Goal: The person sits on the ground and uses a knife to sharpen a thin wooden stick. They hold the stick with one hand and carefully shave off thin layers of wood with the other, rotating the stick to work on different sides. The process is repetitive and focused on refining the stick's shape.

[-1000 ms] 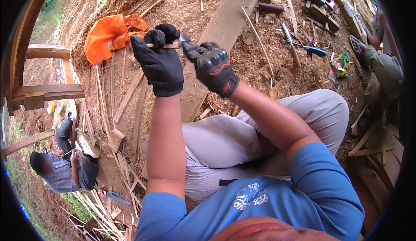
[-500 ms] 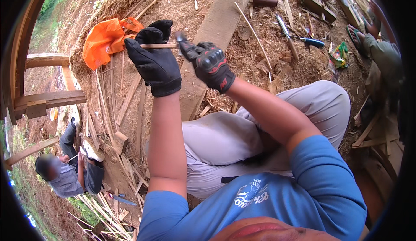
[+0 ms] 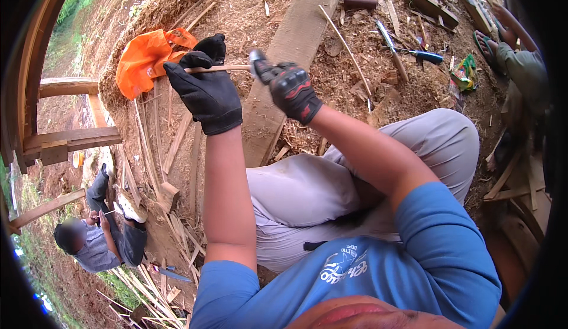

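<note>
A thin wooden stick [image 3: 228,68] lies nearly level between my two gloved hands. My left hand [image 3: 207,101], in a plain black glove, is closed around its left part, with the fingers curled over it. At the stick's right end is my right hand [image 3: 291,89], in a black glove with red marks and hard knuckle pads. Its fingers are curled, and a blurred greyish piece [image 3: 256,60] shows by the thumb, against the stick. What exactly the right fingers grip is hidden. Under the hands runs a wide wooden plank [image 3: 302,24].
An orange bag [image 3: 142,63] lies beyond my left hand. Wood shavings cover the ground. To the right are a blue-handled tool [image 3: 427,57], wooden hand planes [image 3: 435,9] and a colourful wrapper [image 3: 464,73]. One person [image 3: 100,240] sits at left, another person's leg [image 3: 520,71] shows at right.
The stick has slid or shifted so that its left end now pokes out past my left fingers. My right hand has moved slightly right and down, and the left hand slightly left.
</note>
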Demonstrator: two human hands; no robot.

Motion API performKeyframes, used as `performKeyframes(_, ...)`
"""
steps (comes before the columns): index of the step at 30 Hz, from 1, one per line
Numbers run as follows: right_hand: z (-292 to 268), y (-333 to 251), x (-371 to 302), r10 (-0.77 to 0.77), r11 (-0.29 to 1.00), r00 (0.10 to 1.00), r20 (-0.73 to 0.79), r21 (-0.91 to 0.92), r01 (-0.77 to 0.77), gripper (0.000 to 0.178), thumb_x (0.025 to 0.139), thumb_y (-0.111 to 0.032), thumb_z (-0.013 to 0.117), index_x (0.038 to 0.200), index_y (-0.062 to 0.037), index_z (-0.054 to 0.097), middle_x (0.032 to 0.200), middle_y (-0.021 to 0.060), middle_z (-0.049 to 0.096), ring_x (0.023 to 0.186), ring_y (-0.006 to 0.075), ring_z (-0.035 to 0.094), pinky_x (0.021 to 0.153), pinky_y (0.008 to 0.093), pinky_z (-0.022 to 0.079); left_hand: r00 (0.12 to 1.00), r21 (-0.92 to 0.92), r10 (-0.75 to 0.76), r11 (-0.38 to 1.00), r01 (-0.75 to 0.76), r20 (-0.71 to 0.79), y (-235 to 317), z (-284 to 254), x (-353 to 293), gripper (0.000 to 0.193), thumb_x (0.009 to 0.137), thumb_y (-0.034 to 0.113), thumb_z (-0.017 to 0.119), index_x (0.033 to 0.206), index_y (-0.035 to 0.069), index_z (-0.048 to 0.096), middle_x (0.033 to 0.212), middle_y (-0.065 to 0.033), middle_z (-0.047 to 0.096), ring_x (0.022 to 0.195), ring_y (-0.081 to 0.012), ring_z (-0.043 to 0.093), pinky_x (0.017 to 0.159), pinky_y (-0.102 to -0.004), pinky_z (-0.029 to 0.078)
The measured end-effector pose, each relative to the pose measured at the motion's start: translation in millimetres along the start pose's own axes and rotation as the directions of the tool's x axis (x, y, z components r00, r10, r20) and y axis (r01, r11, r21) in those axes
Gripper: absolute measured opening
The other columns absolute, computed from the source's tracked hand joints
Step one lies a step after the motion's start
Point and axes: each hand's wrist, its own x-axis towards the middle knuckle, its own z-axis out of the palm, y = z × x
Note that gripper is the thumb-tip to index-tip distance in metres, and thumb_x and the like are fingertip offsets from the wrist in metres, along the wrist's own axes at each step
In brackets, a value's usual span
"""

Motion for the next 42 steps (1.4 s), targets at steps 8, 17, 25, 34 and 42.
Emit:
performKeyframes(8, 22, 26, -11, 0.076, 0.996, 0.99, 0.12, -0.058, -0.069, 0.036, 0.096, -0.007, 0.055, 0.128, -0.0047, 0.07, 0.093, 0.0164, 0.075, 0.071, 0.028, 0.071, 0.068, 0.0423, 0.058, 0.997, -0.008, 0.001, 1.0, -0.002, -0.08, -4, 27, 6, 0.06, 0.108, 0.059, 0.042, 0.075, 0.012, 0.059, 0.104, -0.0229, 0.075, 0.107, -0.0382, 0.07, 0.115, -0.0582, 0.042)
performKeyframes(17, -2, 27, 8, 0.368, 0.909, 0.817, 0.443, 0.015, -0.417, 0.037, 0.099, -0.011, 0.052, 0.13, -0.0151, 0.072, 0.105, 0.018, 0.077, 0.086, 0.0319, 0.074, 0.081, 0.0365, 0.057, 0.999, -0.098, -0.02, 0.995, 0.017, -0.034, 5, 4, 11, 0.059, 0.107, 0.06, 0.047, 0.07, 0.014, 0.054, 0.099, -0.0197, 0.076, 0.101, -0.0327, 0.071, 0.112, -0.0578, 0.045)
performKeyframes(25, -37, 49, 38, 0.283, 0.083, 0.702, 0.653, 0.713, -0.697, 0.025, 0.092, -0.022, 0.069, 0.109, -0.0056, 0.077, 0.109, -0.0021, 0.075, 0.092, 0.006, 0.061, 0.082, 0.0241, 0.048, 0.991, -0.079, 0.005, 0.997, -0.015, -0.131, 5, 1, 17, 0.055, 0.109, 0.058, 0.043, 0.081, 0.011, 0.046, 0.083, -0.0099, 0.055, 0.088, -0.031, 0.067, 0.106, -0.0567, 0.05)
performKeyframes(34, -25, 60, 44, 0.261, 0.848, 0.855, 0.449, 0.317, -0.425, 0.027, 0.095, -0.023, 0.058, 0.114, -0.0124, 0.074, 0.099, 0.0141, 0.077, 0.093, 0.0304, 0.074, 0.08, 0.0419, 0.055, 0.983, -0.055, 0.065, 0.996, -0.076, -0.17, 0, 3, 17, 0.051, 0.112, 0.053, 0.041, 0.087, 0.009, 0.04, 0.076, -0.0019, 0.038, 0.076, -0.0224, 0.059, 0.098, -0.0474, 0.056)
performKeyframes(42, -44, -7, 50, 0.122, 0.931, 0.836, 0.535, 0.23, -0.282, 0.043, 0.088, -0.03, 0.079, 0.125, -0.011, 0.067, 0.099, 0.0189, 0.07, 0.097, 0.0399, 0.069, 0.084, 0.0484, 0.053, 0.99, 0.194, 0.134, 0.973, -0.123, -0.046, 1, 4, 9, 0.05, 0.113, 0.052, 0.035, 0.087, 0.01, 0.036, 0.078, -0.0018, 0.038, 0.082, -0.0253, 0.063, 0.106, -0.0567, 0.054)
